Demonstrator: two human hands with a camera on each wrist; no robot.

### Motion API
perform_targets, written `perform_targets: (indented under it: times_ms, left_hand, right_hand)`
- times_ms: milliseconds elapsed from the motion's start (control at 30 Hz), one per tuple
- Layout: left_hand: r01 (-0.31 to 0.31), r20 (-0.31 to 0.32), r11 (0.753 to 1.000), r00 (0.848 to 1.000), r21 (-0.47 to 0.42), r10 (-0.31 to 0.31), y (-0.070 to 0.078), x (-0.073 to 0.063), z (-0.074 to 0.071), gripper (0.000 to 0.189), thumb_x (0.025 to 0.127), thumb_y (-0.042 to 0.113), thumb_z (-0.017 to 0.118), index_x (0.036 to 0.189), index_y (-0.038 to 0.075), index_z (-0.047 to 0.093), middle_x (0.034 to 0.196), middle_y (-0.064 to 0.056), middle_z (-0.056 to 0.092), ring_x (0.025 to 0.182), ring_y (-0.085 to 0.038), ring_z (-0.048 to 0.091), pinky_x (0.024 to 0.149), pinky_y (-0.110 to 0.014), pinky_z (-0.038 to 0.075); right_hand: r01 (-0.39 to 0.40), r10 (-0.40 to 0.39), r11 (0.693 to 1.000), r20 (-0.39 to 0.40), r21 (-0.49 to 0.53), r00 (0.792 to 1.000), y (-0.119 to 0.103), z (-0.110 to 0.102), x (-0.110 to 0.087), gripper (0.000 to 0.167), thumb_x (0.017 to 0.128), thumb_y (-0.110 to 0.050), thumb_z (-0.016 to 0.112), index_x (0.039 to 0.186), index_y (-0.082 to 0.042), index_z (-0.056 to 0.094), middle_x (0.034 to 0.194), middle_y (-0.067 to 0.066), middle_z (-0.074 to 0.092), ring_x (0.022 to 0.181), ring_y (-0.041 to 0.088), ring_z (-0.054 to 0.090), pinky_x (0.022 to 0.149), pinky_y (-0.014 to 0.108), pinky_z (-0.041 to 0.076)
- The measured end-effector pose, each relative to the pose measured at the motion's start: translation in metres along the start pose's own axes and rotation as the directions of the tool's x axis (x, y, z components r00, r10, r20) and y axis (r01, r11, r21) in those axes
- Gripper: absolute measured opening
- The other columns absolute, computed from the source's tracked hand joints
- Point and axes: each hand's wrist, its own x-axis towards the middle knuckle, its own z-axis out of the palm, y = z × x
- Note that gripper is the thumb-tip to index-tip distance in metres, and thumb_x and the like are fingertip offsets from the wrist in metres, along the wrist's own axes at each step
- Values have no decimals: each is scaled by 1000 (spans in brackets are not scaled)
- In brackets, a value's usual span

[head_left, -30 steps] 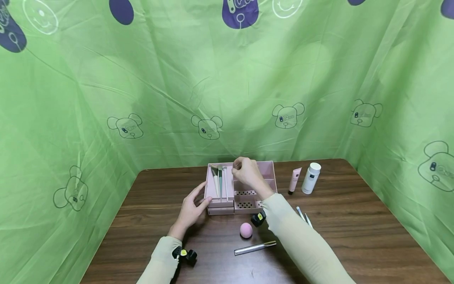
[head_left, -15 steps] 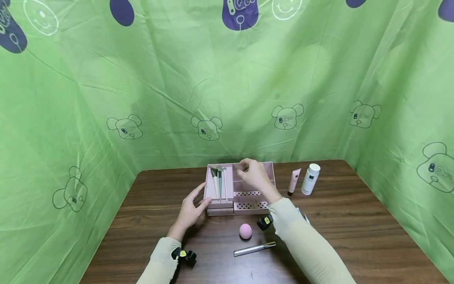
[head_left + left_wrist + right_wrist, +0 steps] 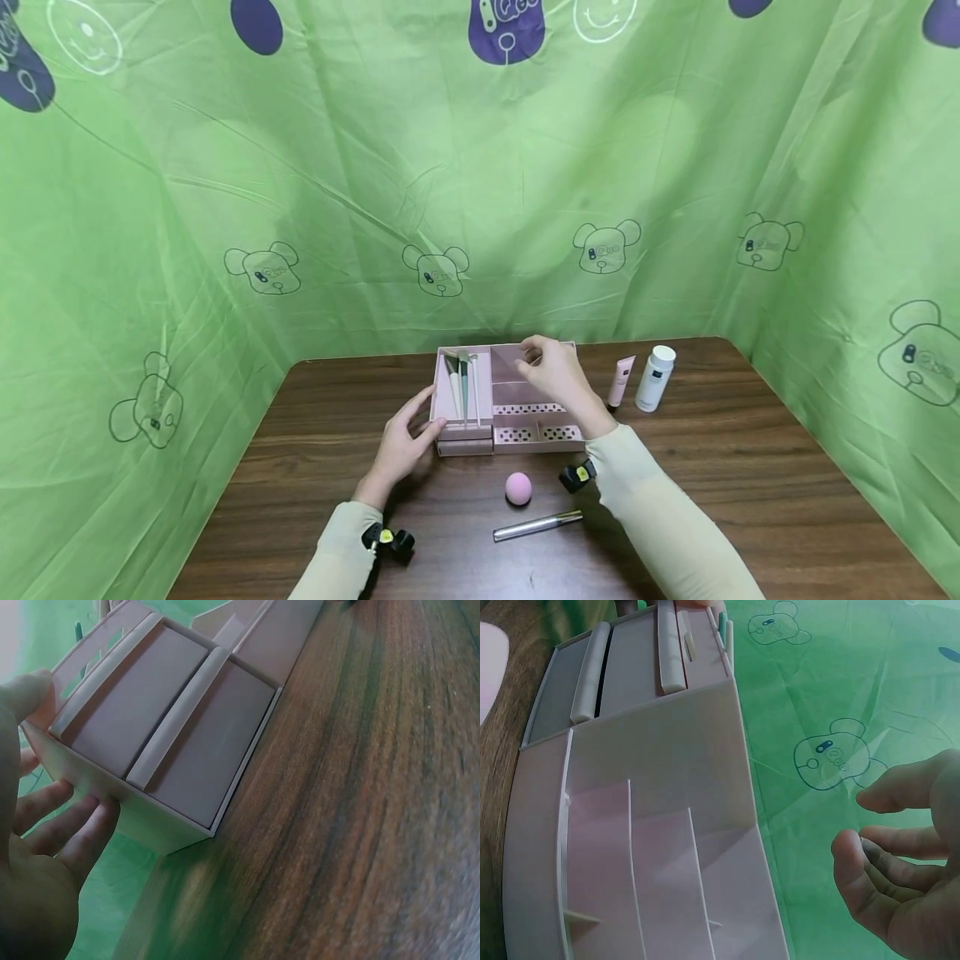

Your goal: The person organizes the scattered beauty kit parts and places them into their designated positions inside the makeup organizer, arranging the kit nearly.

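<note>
A pink makeup organizer (image 3: 525,447) stands at the back of the table. Several makeup brushes (image 3: 465,387) lie on its left top tray. My left hand (image 3: 401,446) rests on the organizer's left front corner. In the left wrist view, its thumb touches the top edge and its fingers press the side wall beside two drawers (image 3: 210,742). Above the organizer's right compartments hovers my right hand (image 3: 557,375), fingers loosely bent and holding nothing. The right wrist view shows a gap between its thumb and fingertips, apart from the compartment walls (image 3: 660,750).
A pink ball-shaped sponge (image 3: 517,489) and a silver tube (image 3: 537,526) lie in front of the organizer. A pink squeeze tube (image 3: 620,383) and a white bottle (image 3: 656,379) stand to its right. Green curtains (image 3: 510,192) surround the wooden table (image 3: 315,417).
My right hand has moved right, away from the brush tray to over the right compartments, its fingers parting a little. The left hand has stayed at the organizer's corner.
</note>
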Motion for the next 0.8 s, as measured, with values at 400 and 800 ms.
perform_targets:
  times_ms: [400,800]
  left_hand:
    - [7,-2,1000,1000,-4,-7,-1,-1,0,58,91,14,69,143,0,46,144,-22,48,131,-35,49,99,-49,50]
    - [5,9,1000,1000,-25,-5,-1,2,-2,59,91,13,69,143,-2,45,145,-23,47,130,-41,46,99,-51,50]
  right_hand:
    - [20,-21,1000,-13,-19,1000,11,-19,-17,30,84,-25,72,111,-12,69,86,-3,73,77,13,68,75,37,57]
    - [4,-6,998,-23,-56,1000,30,-34,-28,29,85,-26,72,110,-13,70,85,-1,73,75,12,67,70,34,56]
